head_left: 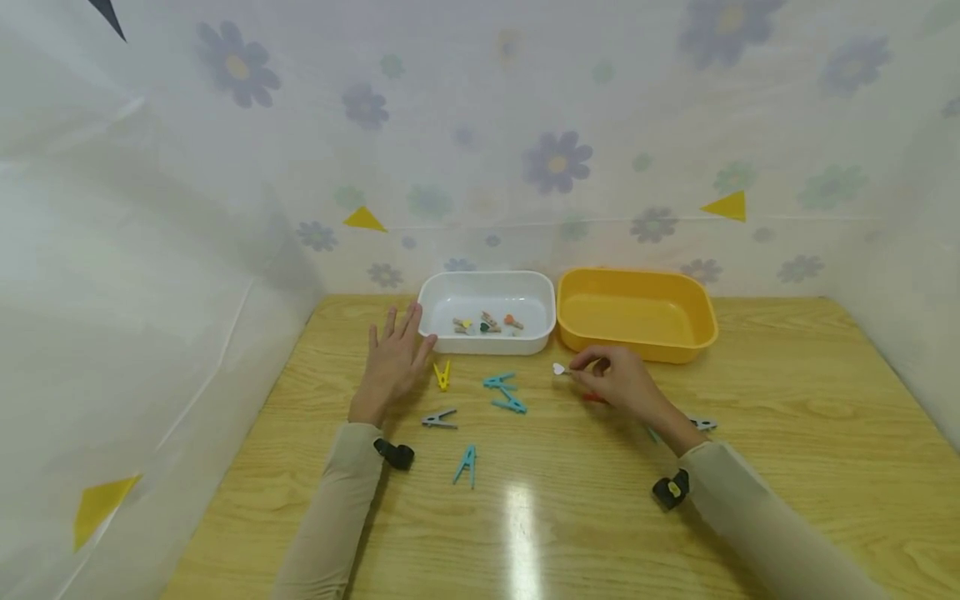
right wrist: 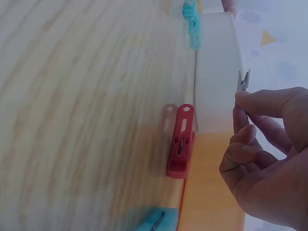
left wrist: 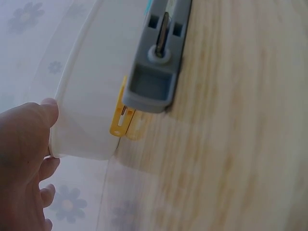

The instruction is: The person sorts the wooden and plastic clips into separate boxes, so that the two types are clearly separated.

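- Right of centre, our right hand (head_left: pixel 621 382) pinches a heart clip (head_left: pixel 558 369), seemingly mid-carry.
- Left of centre, our left hand (head_left: pixel 392 360), fingers spread, touches the white tray (head_left: pixel 491 345).
- Next likely needs steady pinching.

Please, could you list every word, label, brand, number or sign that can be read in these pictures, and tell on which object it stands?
None: no text can be read in any view.
The white tray, orange tray and red clothespin show no readable lettering.
The flowered sheet shows pictures, not letters or numbers.
The heart clip and black wrist devices are too small to tell.
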`<state>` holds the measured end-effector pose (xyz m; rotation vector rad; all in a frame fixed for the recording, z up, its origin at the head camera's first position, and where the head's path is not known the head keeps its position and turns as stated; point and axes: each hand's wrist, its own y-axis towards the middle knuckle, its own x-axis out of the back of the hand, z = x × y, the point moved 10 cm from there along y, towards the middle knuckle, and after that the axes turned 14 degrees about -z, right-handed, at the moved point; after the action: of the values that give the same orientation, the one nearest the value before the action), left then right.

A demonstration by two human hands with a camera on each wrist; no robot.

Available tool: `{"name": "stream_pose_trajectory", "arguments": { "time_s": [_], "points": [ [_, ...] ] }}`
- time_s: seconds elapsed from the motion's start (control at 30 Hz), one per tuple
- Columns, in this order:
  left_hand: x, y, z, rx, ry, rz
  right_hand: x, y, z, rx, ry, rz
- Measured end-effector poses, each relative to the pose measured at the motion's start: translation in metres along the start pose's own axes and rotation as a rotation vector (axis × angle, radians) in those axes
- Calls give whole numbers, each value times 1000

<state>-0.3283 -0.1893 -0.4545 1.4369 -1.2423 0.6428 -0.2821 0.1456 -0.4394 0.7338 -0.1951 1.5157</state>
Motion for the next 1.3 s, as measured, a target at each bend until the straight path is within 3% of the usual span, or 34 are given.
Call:
{"name": "stream_pose_trajectory", "arguments": {
  "time_s": [0.67, 1.3],
  "points": [
    [-2, 0, 1, -5, 14, 17, -4, 19, 25, 47, 41, -55],
    [-1, 0, 1, -4, 3, 14, -16, 47, 36, 17, 100, -78]
  ]
}}
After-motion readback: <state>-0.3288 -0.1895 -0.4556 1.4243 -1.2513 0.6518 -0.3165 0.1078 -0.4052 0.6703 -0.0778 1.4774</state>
